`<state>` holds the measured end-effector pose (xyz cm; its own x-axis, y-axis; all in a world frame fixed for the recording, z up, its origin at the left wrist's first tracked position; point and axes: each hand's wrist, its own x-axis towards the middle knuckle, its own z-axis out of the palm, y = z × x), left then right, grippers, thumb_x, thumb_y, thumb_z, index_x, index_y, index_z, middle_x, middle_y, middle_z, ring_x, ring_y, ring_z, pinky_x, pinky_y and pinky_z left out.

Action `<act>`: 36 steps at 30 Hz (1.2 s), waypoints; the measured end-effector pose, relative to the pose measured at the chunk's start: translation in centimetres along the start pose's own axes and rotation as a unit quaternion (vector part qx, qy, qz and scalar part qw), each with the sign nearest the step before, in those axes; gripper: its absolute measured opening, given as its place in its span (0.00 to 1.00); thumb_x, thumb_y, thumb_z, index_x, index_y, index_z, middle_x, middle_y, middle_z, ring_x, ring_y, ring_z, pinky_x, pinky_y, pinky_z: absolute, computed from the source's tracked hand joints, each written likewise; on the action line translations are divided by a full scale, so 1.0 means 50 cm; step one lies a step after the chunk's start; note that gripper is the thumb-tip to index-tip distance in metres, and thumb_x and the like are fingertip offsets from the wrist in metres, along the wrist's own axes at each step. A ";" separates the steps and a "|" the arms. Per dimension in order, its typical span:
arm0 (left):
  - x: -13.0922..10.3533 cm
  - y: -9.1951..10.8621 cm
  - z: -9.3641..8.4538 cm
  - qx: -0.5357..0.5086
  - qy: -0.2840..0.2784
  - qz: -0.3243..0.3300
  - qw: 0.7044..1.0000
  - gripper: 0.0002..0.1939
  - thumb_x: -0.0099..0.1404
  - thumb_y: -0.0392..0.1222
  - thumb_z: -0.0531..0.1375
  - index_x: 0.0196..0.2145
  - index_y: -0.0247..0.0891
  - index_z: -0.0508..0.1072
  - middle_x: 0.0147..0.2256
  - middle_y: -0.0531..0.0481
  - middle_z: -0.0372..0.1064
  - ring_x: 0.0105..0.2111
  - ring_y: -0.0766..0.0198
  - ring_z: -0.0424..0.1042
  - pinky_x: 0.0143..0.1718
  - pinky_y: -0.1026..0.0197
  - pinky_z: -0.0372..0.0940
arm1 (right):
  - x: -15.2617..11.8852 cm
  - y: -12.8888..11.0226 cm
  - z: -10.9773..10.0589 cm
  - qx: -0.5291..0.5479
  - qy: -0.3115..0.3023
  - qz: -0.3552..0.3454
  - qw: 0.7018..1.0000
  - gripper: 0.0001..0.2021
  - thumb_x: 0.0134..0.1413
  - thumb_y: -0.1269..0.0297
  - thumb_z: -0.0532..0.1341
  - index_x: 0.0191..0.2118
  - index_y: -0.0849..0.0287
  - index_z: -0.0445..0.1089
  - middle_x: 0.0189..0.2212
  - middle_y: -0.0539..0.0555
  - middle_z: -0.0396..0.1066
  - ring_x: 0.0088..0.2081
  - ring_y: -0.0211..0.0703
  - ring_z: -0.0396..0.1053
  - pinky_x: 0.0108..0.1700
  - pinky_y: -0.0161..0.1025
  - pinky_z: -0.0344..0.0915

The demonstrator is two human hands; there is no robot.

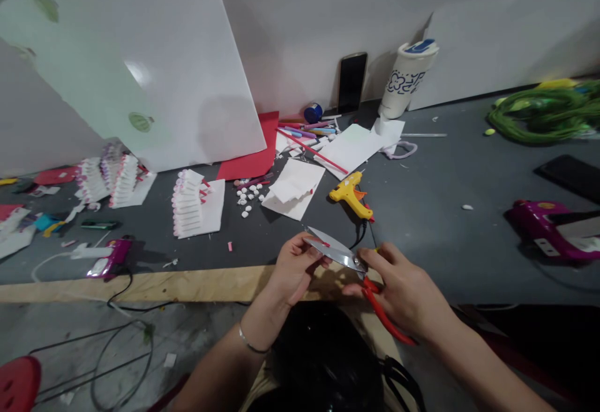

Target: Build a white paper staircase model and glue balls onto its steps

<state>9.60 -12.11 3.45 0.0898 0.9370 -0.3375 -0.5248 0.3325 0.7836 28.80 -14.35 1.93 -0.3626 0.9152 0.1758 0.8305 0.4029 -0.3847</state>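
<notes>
My right hand (405, 284) is wrapped round the red handles of a pair of scissors (341, 256), with the blades spread and pointing left. Between the blades shows a small pinkish-red piece (325, 245), pinched in the fingertips of my left hand (291, 269); its full shape is hidden. Just beyond the scissors, a yellow hot glue gun (352, 195) lies on the dark table. To its left are folded white paper pieces (295, 188) and a cluster of small white bits (248, 196). One small pink piece (230, 246) lies near the front edge.
White folded stacks with pink ends (188, 206) stand on the left. Behind are a phone (352, 82), a white tumbler (407, 80) and coloured sticks (307, 130). Purple power strips (111, 259) sit at both sides, and green cord (539, 115) is coiled at right.
</notes>
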 end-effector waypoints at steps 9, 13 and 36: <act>0.006 -0.002 -0.002 0.002 0.011 -0.002 1.000 0.21 0.41 0.47 0.76 0.24 0.34 0.72 0.21 0.54 0.69 0.22 0.71 0.66 0.28 0.67 0.63 | 0.003 0.005 0.010 0.007 0.004 -0.017 1.000 0.13 0.62 0.53 0.56 0.44 0.56 0.70 0.33 0.55 0.68 0.28 0.44 0.72 0.28 0.38 0.67; 0.011 -0.008 -0.008 -0.006 0.010 -0.012 1.000 0.19 0.42 0.45 0.76 0.24 0.33 0.72 0.22 0.54 0.69 0.22 0.71 0.67 0.28 0.67 0.64 | 0.004 0.007 0.011 0.008 0.006 -0.021 1.000 0.14 0.64 0.52 0.54 0.43 0.55 0.69 0.33 0.55 0.68 0.27 0.43 0.72 0.28 0.38 0.67; 0.039 0.037 -0.039 0.134 0.010 0.012 0.991 0.14 0.51 0.42 0.71 0.34 0.33 0.77 0.28 0.47 0.77 0.27 0.67 0.74 0.31 0.65 0.68 | 0.066 0.165 -0.027 -0.028 0.056 0.145 0.987 0.24 0.57 0.53 0.58 0.55 0.61 0.66 0.38 0.63 0.67 0.33 0.53 0.70 0.38 0.48 0.68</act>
<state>7.13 -9.86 3.22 0.0616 0.9437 -0.3249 -0.2833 0.3286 0.9010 35.02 -8.00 0.55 -0.0598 0.9843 0.1659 0.9158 0.1202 -0.3831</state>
